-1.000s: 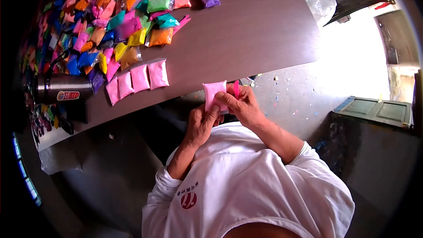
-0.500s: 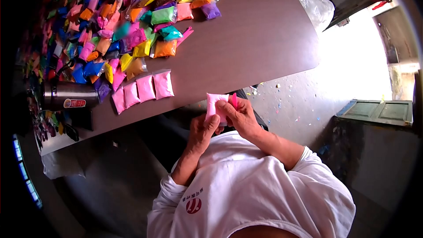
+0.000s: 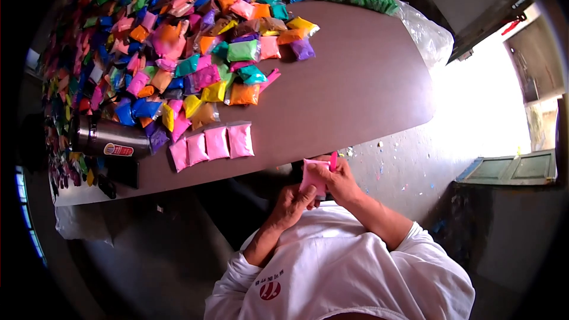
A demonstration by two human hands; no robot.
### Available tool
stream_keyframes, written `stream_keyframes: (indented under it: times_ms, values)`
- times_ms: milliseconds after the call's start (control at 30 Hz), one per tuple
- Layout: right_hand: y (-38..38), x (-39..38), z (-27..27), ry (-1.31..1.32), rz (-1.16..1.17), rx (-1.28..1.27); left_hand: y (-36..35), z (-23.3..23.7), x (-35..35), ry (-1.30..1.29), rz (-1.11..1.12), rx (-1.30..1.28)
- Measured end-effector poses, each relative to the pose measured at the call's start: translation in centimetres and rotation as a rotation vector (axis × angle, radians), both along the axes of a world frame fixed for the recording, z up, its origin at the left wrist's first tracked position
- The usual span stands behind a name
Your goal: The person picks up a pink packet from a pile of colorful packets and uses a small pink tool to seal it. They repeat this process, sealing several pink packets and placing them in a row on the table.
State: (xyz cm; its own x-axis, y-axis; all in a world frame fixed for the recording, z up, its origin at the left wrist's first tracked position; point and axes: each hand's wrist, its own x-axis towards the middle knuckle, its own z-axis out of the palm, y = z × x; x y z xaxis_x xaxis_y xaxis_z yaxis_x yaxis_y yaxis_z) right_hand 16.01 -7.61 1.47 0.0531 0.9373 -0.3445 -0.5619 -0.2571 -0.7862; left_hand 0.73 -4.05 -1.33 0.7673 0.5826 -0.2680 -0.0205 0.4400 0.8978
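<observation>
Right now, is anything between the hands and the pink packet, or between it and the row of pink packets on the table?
Nothing visible. The left hand and right hand both grip the packet, and only bare table lies between it and the row.

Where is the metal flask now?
In the head view, the metal flask lies on its side at the left of the table, just left of the four pink packets in a row.

Flask label [image 3: 118,149], shirt logo [image 3: 269,290]: both illegible.
</observation>
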Motion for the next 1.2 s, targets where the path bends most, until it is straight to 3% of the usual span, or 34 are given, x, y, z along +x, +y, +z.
stream_keyframes:
  times_ms: [133,267,433,467,533,567,600,667,700,800,900,1000,1033,1133,1200]
  values:
    - [-0.5,0.1,-0.8,-0.059,0.001,0.122,0.0,0.6,0.2,0.040,-0.009,-0.015]
    - [-0.6,-0.5,-0.8,-0.092,-0.103,0.047,0.4,0.6,-0.1,0.057,0.004,-0.015]
    - [-0.6,-1.8,-1.7,-0.373,-0.232,0.096,-0.1,0.9,-0.1,0.118,0.097,-0.051]
    - [-0.8,-1.7,-2.6,-0.387,-0.213,0.094,-0.3,-1.1,-0.2,0.166,0.065,-0.066]
    - [-0.5,-1.1,-2.0,-0.569,-0.164,-0.085,-0.5,-1.2,0.4,0.073,0.064,-0.066]
    - [-0.4,-1.1,-2.0,-0.521,-0.172,-0.115,-0.5,-0.3,0.3,0.057,0.072,0.146]
    - [-0.6,-0.8,-4.0,-0.364,-0.270,-0.059,-0.2,0.2,0.4,0.112,0.025,-0.008]
    - [-1.4,0.5,-6.3,-0.242,-0.261,0.040,-0.8,-0.9,0.8,0.017,0.031,0.077]
    - [-1.2,0.3,-5.0,-0.211,-0.196,-0.009,-0.8,-0.4,1.1,-0.027,0.049,0.065]
    - [-1.0,0.2,-2.2,-0.172,-0.188,-0.070,-1.1,0.6,1.5,-0.110,0.068,0.069]
    - [-0.3,0.1,-3.6,-0.233,-0.417,0.000,-0.3,0.6,0.9,-0.025,0.024,0.173]
    - [-0.7,1.7,-4.3,-0.240,-0.179,0.137,-0.9,0.5,1.3,-0.094,0.005,0.115]
    - [-0.7,0.9,-4.8,-0.157,-0.315,0.110,-0.8,0.7,1.4,-0.091,0.018,0.109]
    - [-1.2,-0.7,-1.4,0.024,-0.272,0.026,-0.5,0.9,1.3,-0.079,0.000,0.160]
    - [-1.9,-0.9,-2.5,0.011,-0.253,-0.017,-0.7,0.4,1.5,-0.052,0.050,0.183]
